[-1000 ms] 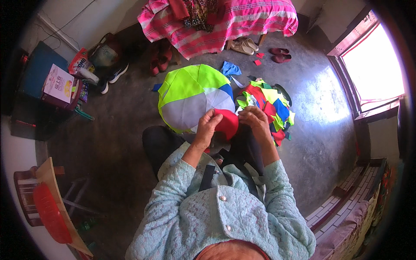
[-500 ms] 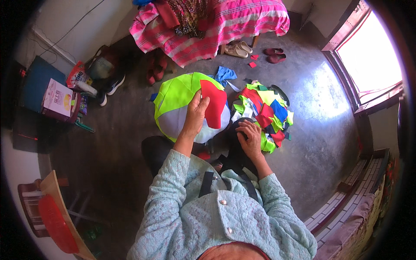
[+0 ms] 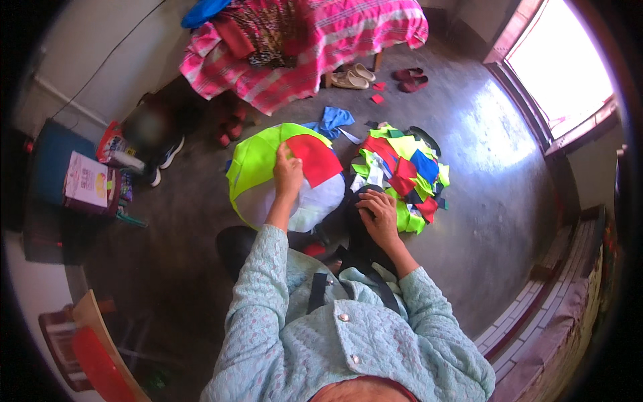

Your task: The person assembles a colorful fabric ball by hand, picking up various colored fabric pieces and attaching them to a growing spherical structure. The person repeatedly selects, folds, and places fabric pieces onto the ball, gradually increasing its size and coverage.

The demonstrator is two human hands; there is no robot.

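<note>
A red cloth piece point(image 3: 313, 159) is pinched at its left corner by my left hand point(image 3: 288, 175). It spreads over the far right part of a large round pad point(image 3: 258, 161), which is covered in neon yellow and white cloth. My right hand point(image 3: 379, 213) rests on my dark-trousered knee with its fingers loosely bent and apart, holding nothing. Just beyond that hand is a heap of cloth scraps point(image 3: 403, 182) in red, neon yellow, blue and white. What supports the round pad is hidden.
Behind the pad lies a blue cloth point(image 3: 335, 120). Small red scraps point(image 3: 377, 98) and dark red shoes point(image 3: 410, 80) lie on the floor near a bed with a pink checked cover point(image 3: 365, 33). A white box point(image 3: 87, 177) is at left, a red-seated chair point(image 3: 97, 362) at lower left.
The red cloth has gone from hanging upright to lying flatter and wider over the pad. My left hand has shifted slightly with it. My right hand stays on the knee; the view has tilted a little.
</note>
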